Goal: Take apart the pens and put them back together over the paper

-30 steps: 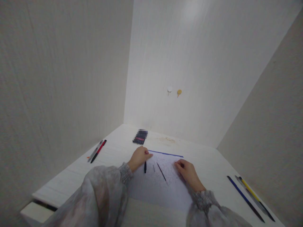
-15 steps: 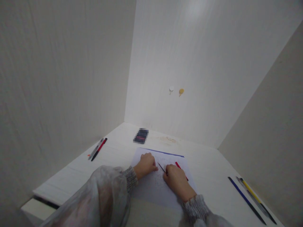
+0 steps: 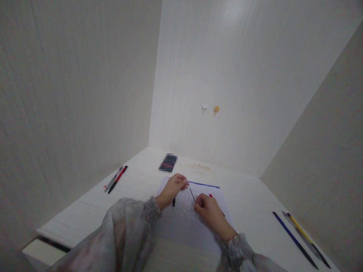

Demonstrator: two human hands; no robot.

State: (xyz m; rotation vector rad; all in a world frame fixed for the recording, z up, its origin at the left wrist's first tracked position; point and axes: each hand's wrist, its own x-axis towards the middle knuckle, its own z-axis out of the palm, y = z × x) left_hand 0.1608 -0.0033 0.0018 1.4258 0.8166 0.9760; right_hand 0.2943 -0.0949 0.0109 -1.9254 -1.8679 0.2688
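A thin dark stick that looks like a pen refill [image 3: 192, 193] slants between my two hands above a printed paper sheet [image 3: 187, 230]. My right hand [image 3: 211, 213] pinches its lower end. The fingers of my left hand [image 3: 174, 189] are closed at its upper end; a tiny pale bit there is too small to name. Below my left hand a short black piece [image 3: 174, 202] lies on the paper, partly covered. A red pen part [image 3: 211, 195] shows behind my right hand, mostly hidden by it.
A blurred-out dark phone-like object [image 3: 168, 163] lies beyond the paper. Several pens, among them a red and black pen [image 3: 117, 179], rest at the left. A blue pen [image 3: 295, 239] and a yellow pen [image 3: 300, 227] lie at the right. Pale walls enclose the desk; two hooks [image 3: 216, 109] hang behind.
My left hand has lifted off the paper and moved up to the refill's upper end, uncovering the black piece. My right hand has shifted slightly, still holding the refill.
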